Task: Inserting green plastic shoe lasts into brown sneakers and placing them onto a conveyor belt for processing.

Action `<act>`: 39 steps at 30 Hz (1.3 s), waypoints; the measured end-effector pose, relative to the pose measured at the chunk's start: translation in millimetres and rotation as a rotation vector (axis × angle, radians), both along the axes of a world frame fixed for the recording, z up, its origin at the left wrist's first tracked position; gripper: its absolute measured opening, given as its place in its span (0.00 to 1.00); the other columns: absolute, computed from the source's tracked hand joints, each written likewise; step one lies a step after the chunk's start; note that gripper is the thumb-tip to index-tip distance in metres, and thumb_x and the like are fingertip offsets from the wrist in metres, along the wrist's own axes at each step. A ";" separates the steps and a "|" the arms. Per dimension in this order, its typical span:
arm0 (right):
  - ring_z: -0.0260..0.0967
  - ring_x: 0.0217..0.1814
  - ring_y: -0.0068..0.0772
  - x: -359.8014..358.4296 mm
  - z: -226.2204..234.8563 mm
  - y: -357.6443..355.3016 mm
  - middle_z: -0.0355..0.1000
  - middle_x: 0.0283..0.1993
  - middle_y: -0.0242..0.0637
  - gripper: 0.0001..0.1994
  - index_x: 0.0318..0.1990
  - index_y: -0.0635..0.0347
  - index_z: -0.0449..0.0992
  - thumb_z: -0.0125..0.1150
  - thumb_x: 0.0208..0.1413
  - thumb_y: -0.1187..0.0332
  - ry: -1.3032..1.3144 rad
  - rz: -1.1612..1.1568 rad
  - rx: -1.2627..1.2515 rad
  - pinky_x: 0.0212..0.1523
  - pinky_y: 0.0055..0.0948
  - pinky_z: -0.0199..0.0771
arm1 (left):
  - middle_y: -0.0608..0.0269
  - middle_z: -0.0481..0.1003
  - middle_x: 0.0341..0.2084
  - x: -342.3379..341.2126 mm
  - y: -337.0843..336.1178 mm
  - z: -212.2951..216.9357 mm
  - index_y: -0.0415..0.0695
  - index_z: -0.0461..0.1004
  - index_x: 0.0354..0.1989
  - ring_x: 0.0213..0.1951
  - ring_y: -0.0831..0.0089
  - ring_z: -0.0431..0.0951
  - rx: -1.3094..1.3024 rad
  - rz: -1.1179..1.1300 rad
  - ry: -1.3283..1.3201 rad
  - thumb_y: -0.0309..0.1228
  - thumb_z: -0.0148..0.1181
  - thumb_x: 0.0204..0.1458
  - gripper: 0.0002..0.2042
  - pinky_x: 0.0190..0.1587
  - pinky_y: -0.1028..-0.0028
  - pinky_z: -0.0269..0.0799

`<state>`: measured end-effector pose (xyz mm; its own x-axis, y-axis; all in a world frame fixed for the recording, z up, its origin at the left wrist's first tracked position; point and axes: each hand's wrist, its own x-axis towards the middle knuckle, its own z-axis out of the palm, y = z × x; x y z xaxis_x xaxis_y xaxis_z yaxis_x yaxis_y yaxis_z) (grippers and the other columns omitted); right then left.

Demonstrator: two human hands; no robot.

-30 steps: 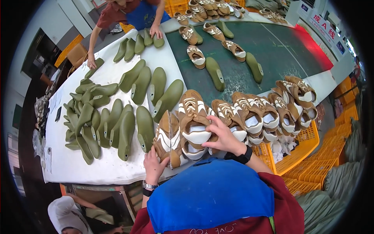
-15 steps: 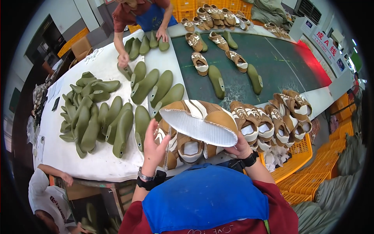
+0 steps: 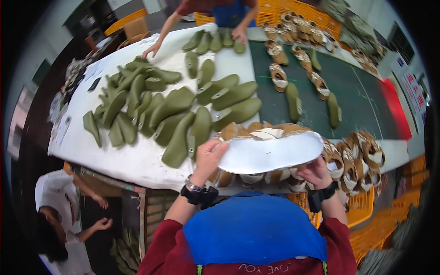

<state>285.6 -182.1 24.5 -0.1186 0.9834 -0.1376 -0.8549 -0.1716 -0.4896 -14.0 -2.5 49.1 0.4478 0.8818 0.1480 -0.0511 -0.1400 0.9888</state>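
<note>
- Head view: you have a brown-and-white shoe [image 3: 270, 155] raised in front of you by the near edge of the worktop [image 3: 133, 167], its smooth white underside tipped toward you and its brown upper mostly turned away
- Your left grip [image 3: 208, 160] is clamped on the left end of it, thumb over the rim of the white underside
- Your right grip [image 3: 316, 173] is at the lower right edge, fingers bent; you cannot tell from this angle whether they close on it
- Directly below, other shoe uppers [image 3: 252, 178] show along the near edge, so you have little room underneath; whether they touch what you hold is hidden
- To your right, a row of shoes [image 3: 350, 160] begins just beside your right grip, with an orange crate [image 3: 362, 206] lower down past the edge
- To your left, olive-green lasts [image 3: 178, 142] crowd up near your left grip, while the white strip between them and the near left edge lies bare for you
- Ahead of you, the green surface [image 3: 357, 121] offers open room between your row and the farther shoes
- Across from you, a co-worker's hand [image 3: 239, 34] is on a last at the far edge, well apart from your hands
</note>
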 end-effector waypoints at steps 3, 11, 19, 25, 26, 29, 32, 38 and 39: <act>0.59 0.18 0.17 -14.9 45.8 18.8 0.71 0.37 0.34 0.22 0.53 0.58 0.64 0.53 0.53 0.57 0.027 -0.093 -0.023 0.26 0.28 0.70 | 0.65 0.71 0.29 -12.2 1.2 -18.4 0.35 0.73 0.38 0.32 0.81 0.69 0.152 -0.049 0.105 0.28 0.55 0.52 0.10 0.35 0.81 0.66; 0.70 0.31 0.24 -115.2 113.5 95.5 0.70 0.33 0.34 0.17 0.43 0.64 0.68 0.63 0.47 0.67 -1.565 0.305 0.250 0.32 0.24 0.69 | 0.47 0.69 0.44 -100.6 -21.6 -83.1 0.36 0.64 0.51 0.48 0.53 0.67 0.280 0.266 0.487 0.37 0.61 0.46 0.26 0.52 0.65 0.62; 0.68 0.27 0.27 -168.5 39.0 126.5 0.70 0.34 0.40 0.24 0.52 0.61 0.64 0.62 0.45 0.73 -1.755 0.480 0.426 0.30 0.25 0.69 | 0.41 0.50 0.56 -110.1 -44.8 -114.9 0.39 0.49 0.62 0.58 0.49 0.55 0.051 -0.010 0.510 0.49 0.64 0.40 0.45 0.59 0.67 0.55; 0.69 0.32 0.29 -165.0 43.7 122.7 0.64 0.51 0.45 0.27 0.56 0.60 0.62 0.60 0.46 0.75 -1.733 0.442 0.422 0.35 0.23 0.71 | 0.45 0.59 0.53 -109.5 -21.8 -126.0 0.38 0.53 0.61 0.54 0.57 0.63 -0.039 -0.006 0.312 0.45 0.61 0.44 0.38 0.55 0.67 0.61; 0.69 0.37 0.31 -161.1 44.0 122.5 0.61 0.54 0.45 0.27 0.56 0.60 0.62 0.60 0.46 0.75 -1.729 0.454 0.472 0.38 0.24 0.71 | 0.47 0.64 0.51 -115.8 -20.8 -131.1 0.38 0.56 0.59 0.51 0.60 0.67 -0.072 0.030 0.262 0.43 0.60 0.46 0.35 0.53 0.67 0.63; 0.61 0.55 0.34 -133.0 59.5 117.2 0.55 0.59 0.45 0.24 0.56 0.59 0.62 0.58 0.49 0.75 -1.619 0.352 0.478 0.47 0.27 0.71 | 0.56 0.74 0.38 -148.0 -22.1 -161.9 0.38 0.68 0.49 0.39 0.70 0.74 -0.178 0.510 0.438 0.34 0.58 0.48 0.20 0.43 0.72 0.70; 0.68 0.44 0.29 -63.2 98.6 89.6 0.65 0.50 0.39 0.19 0.51 0.60 0.67 0.57 0.50 0.76 -1.661 0.201 0.346 0.43 0.26 0.72 | 0.51 0.73 0.39 -177.9 -20.0 -150.2 0.38 0.71 0.41 0.43 0.59 0.72 0.049 0.774 0.613 0.28 0.57 0.46 0.13 0.48 0.66 0.65; 0.67 0.42 0.25 119.5 255.6 23.7 0.70 0.41 0.35 0.14 0.47 0.63 0.70 0.54 0.52 0.71 -2.325 -0.083 0.211 0.40 0.26 0.69 | 0.44 0.69 0.41 -224.6 29.1 -214.0 0.34 0.66 0.46 0.46 0.50 0.67 0.423 0.853 0.934 0.30 0.61 0.42 0.22 0.52 0.60 0.60; 0.68 0.41 0.23 169.6 292.4 10.0 0.70 0.41 0.35 0.14 0.48 0.62 0.69 0.53 0.55 0.69 -2.431 -0.002 0.109 0.38 0.25 0.69 | 0.43 0.69 0.43 -220.7 42.8 -222.8 0.32 0.65 0.48 0.47 0.50 0.66 0.353 0.870 0.987 0.32 0.62 0.43 0.24 0.53 0.60 0.59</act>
<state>455.2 -172.1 317.0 0.1025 0.9931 0.0572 0.9779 -0.0900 -0.1889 -234.8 40.2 -173.7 -0.1785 0.9130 0.3667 0.8839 -0.0149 0.4675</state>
